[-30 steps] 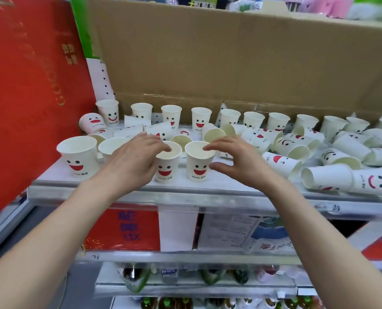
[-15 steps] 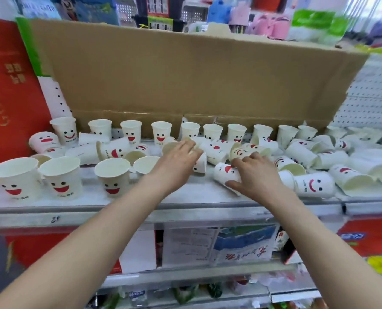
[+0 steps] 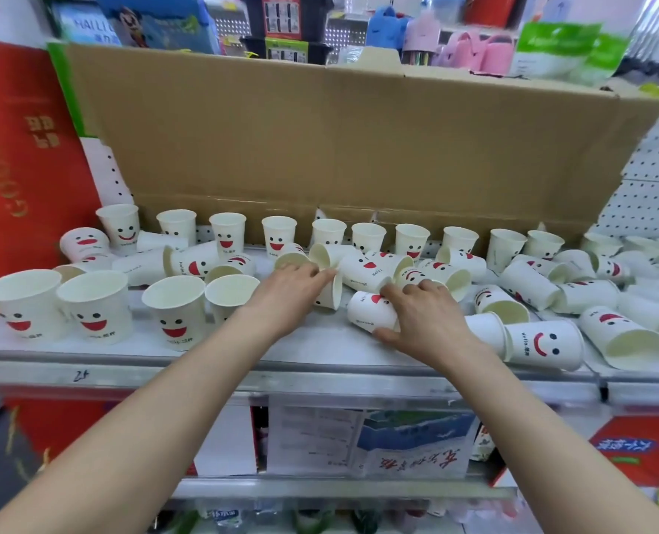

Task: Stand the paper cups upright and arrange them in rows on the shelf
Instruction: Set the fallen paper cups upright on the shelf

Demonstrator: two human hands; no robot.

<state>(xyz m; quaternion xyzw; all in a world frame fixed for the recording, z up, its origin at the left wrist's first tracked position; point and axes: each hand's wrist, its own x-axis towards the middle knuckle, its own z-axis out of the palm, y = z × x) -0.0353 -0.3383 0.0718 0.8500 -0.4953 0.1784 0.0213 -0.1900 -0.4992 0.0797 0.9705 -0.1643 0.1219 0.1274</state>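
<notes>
White paper cups with red smiley faces cover the shelf (image 3: 89, 358). Several stand upright in a front row at the left (image 3: 174, 310) and in a back row along the cardboard (image 3: 366, 237). Many more lie toppled in the middle and right (image 3: 543, 344). My left hand (image 3: 285, 291) reaches over a cup standing mouth up (image 3: 330, 294), fingers touching its rim. My right hand (image 3: 420, 314) grips a cup lying on its side (image 3: 370, 310), thumb under it and fingers over its top.
A tall cardboard sheet (image 3: 339, 140) backs the shelf. A red box (image 3: 23, 167) walls off the left end. Pegboard (image 3: 651, 194) shows at the right. Lower shelves hold papers and bottles (image 3: 366, 441).
Both hands left the two upright front cups and moved right into the toppled pile. The right hand took hold of a lying cup. The view swung right.
</notes>
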